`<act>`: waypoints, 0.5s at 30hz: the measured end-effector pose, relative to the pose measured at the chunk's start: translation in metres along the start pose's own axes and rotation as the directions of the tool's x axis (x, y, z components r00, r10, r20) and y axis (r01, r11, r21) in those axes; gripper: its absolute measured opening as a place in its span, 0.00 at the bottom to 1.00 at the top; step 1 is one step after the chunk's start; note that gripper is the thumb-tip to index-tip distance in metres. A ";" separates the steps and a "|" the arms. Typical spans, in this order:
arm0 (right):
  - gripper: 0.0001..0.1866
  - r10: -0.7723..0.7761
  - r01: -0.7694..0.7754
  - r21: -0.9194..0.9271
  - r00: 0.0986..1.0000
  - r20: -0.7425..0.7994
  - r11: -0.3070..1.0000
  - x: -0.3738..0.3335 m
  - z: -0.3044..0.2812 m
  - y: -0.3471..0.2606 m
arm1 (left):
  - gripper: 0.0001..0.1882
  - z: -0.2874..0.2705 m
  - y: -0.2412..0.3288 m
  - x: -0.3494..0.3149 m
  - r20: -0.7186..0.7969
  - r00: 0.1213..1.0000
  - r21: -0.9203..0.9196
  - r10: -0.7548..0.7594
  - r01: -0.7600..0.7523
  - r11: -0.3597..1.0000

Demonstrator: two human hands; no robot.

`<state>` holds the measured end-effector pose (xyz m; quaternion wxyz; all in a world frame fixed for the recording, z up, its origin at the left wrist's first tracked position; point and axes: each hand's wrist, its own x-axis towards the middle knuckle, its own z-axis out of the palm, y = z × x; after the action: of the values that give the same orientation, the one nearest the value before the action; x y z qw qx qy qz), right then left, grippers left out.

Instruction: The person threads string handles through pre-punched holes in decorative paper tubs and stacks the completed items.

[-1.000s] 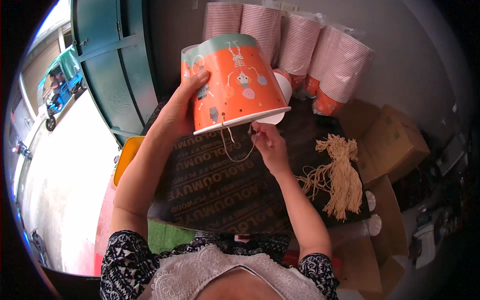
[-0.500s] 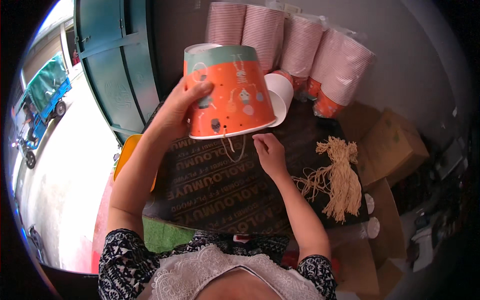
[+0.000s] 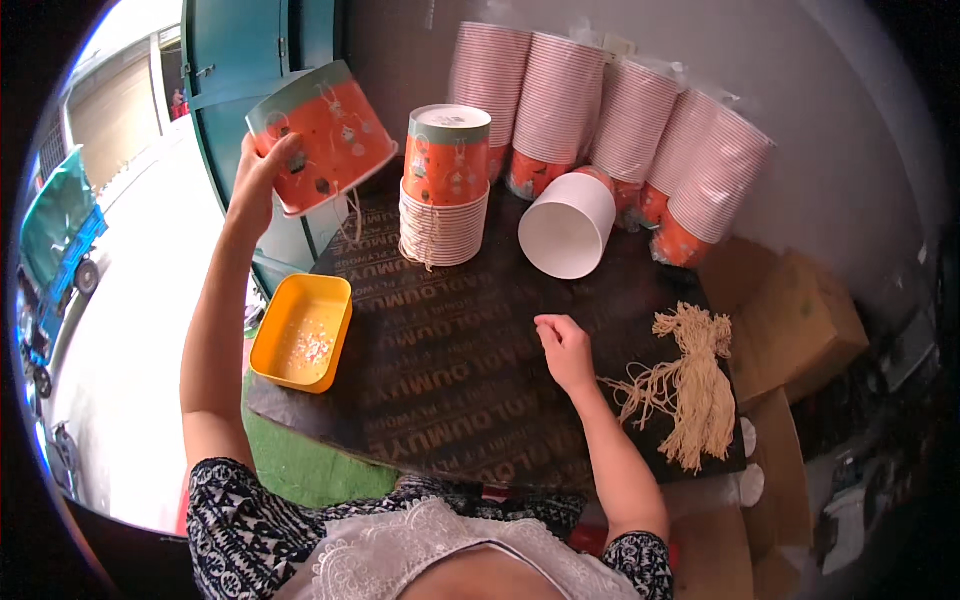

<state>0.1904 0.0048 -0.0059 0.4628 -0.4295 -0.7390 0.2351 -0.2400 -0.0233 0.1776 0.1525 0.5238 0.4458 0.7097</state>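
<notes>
Up at the left, my left hand (image 3: 258, 175) grips an orange paper bucket (image 3: 335, 145) with a green band and cartoon figures. The bucket is upside down and tilted, and a cord loop dangles from its rim. To its right stands a stack of nested upside-down buckets (image 3: 448, 170), with cords hanging at the rims. A single bucket (image 3: 590, 215) lies on its side, its white inside facing me. My right hand (image 3: 566, 350) is over the table (image 3: 430, 345), fingers curled closed; whether they hold anything is hidden. Beside it lies a bundle of beige cords (image 3: 695, 400).
A yellow tray (image 3: 341, 330) with small pale bits in it sits at the table's left edge. Tall plastic-wrapped bucket stacks (image 3: 560, 100) line the back. Cardboard boxes (image 3: 800, 330) are at the right. A green metal door (image 3: 225, 130) stands behind my left hand.
My left hand has carried the bucket left, away from the middle, uncovering the nested stack. My right hand has drawn slightly away from the bucket's cord. The view has shifted, showing the whole yellow tray.
</notes>
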 end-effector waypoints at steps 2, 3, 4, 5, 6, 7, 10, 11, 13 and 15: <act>0.09 0.062 -0.063 0.023 0.997 0.038 0.998 -0.003 0.000 0.003 | 0.42 -0.007 -0.012 0.020 -0.038 0.999 0.057 0.035 -0.033 0.998; 0.09 0.125 -0.129 0.045 0.989 0.075 0.991 -0.005 0.000 0.004 | 0.43 -0.009 -0.016 0.030 -0.072 0.995 0.117 0.071 -0.063 0.991; 0.09 0.125 -0.128 0.040 0.990 0.071 0.991 -0.007 0.000 0.010 | 0.42 -0.006 -0.023 0.039 -0.080 0.994 0.090 0.076 -0.069 0.994; 0.09 0.081 -0.083 0.038 0.995 0.055 0.996 -0.009 0.002 0.013 | 0.42 -0.006 -0.028 0.048 -0.086 0.994 0.070 0.072 -0.066 0.995; 0.08 0.035 -0.037 0.036 0.999 0.039 0.999 -0.011 0.002 0.016 | 0.42 -0.006 -0.035 0.058 -0.093 0.993 0.051 0.068 -0.063 0.997; 0.08 0.032 -0.033 0.038 0.999 0.042 0.999 -0.013 0.005 0.018 | 0.43 -0.009 -0.047 0.068 -0.083 0.993 0.037 0.079 -0.077 0.996; 0.08 0.066 -0.069 0.056 0.996 0.054 0.996 -0.016 0.001 0.017 | 0.30 0.015 -0.053 0.074 -0.085 0.989 -0.075 0.118 -0.124 0.989; 0.09 0.101 -0.105 0.040 0.992 0.080 0.994 -0.017 -0.001 0.015 | 0.28 0.019 -0.060 0.079 -0.063 0.989 -0.135 0.132 -0.140 0.981; 0.09 0.093 -0.095 0.022 0.992 0.090 0.995 -0.019 -0.001 0.020 | 0.26 0.026 -0.085 0.095 -0.012 0.991 -0.228 0.136 -0.135 0.964; 0.09 0.090 -0.092 0.021 0.990 0.105 0.996 -0.019 0.004 0.015 | 0.24 0.030 -0.108 0.109 -0.102 0.990 -0.325 0.095 -0.123 0.938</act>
<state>0.1966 -0.0039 -0.0280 0.4179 -0.4438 -0.7387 0.2876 -0.2850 0.1248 0.1600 0.1793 0.4843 0.2970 0.8032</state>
